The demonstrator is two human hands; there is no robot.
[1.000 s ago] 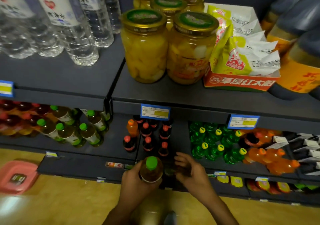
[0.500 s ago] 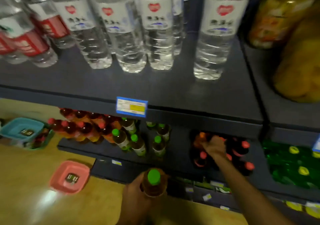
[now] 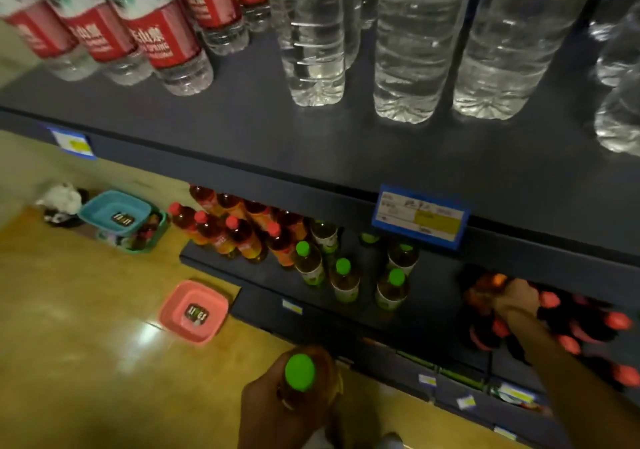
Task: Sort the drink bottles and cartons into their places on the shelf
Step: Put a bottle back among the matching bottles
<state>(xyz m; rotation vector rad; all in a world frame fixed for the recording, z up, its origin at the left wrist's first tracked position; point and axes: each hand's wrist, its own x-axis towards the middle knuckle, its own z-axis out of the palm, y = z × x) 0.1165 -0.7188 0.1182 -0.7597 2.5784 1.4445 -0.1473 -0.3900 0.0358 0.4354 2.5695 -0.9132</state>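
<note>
Green-capped bottle (image 3: 300, 377) gripped by left hand (image 3: 277, 410) below the shelf (image 3: 311, 144); right hand (image 3: 517, 298) grasps an orange-capped bottle (image 3: 485, 284) beneath that shelf.

The water bottles with red labels (image 3: 156, 38) on the upper shelf carry white Chinese characters, which look like 农夫山泉, and under them a smaller word ending in "SPRING". The clear large water bottles (image 3: 313, 33) beside them have white labels with dark characters, cut by the edge and too blurred to read. The blue and yellow price tag (image 3: 420, 218) on the shelf edge has small print, not readable. The sticker in the pink basket (image 3: 195, 312) shows light letters, unclear.
</note>
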